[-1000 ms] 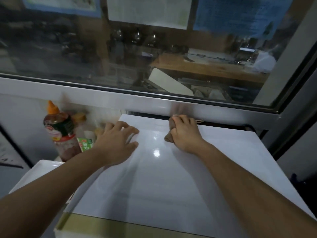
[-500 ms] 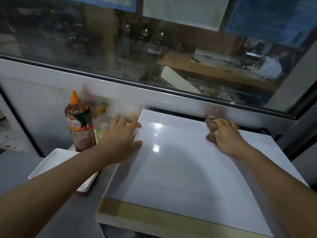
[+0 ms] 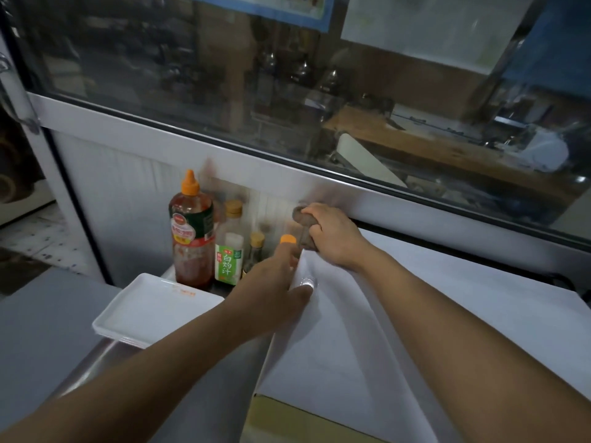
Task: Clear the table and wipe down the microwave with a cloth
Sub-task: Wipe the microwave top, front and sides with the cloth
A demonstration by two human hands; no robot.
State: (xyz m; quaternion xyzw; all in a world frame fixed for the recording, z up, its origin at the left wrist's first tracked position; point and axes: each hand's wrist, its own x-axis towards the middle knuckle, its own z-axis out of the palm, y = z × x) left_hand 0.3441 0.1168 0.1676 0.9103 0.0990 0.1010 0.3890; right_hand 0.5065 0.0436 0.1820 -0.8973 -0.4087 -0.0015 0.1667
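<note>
Here the right hand (image 3: pixel 332 238) is closed around a brown cloth (image 3: pixel 303 223) at the microwave (image 3: pixel 399 330) top's back-left corner, the left hand (image 3: pixel 271 292) lies flat, fingers spread, on its left edge, beside a red sauce bottle (image 3: pixel 191 238) and stacked white trays (image 3: pixel 153 310).

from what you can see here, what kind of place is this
Probably a food-service kitchen or canteen counter: sauce bottles against the wall, stacked white trays, and a glass partition onto a prep area.

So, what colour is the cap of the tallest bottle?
Orange cap, clearest in the head view.
</note>
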